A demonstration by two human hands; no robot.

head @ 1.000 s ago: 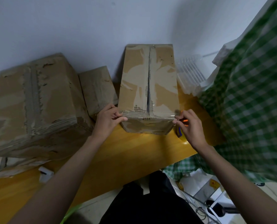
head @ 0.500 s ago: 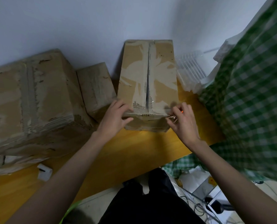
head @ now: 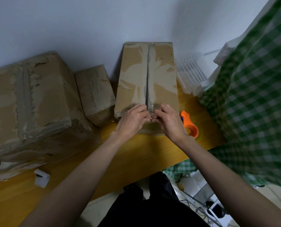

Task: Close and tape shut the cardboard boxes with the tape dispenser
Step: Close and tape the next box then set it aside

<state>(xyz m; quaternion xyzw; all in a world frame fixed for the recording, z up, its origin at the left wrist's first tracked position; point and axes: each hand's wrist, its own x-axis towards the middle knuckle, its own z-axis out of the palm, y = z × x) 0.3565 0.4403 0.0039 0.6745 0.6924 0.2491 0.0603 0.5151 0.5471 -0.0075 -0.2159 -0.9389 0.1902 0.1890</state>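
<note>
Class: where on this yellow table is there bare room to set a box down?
Bare table lies near its front edge, between the white object and the forearms. Crowded: the back, where the large box, small box, tall box and orange tape dispenser sit.

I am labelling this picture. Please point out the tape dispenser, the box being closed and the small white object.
tape dispenser [head: 189, 124]: head view, orange body.
box [head: 162, 76]: head view, right top flap.
small white object [head: 42, 180]: head view, its middle.

Yellow wooden table [head: 153, 149], three cardboard boxes [head: 162, 82], orange tape dispenser [head: 189, 124], white block [head: 41, 178]
</note>
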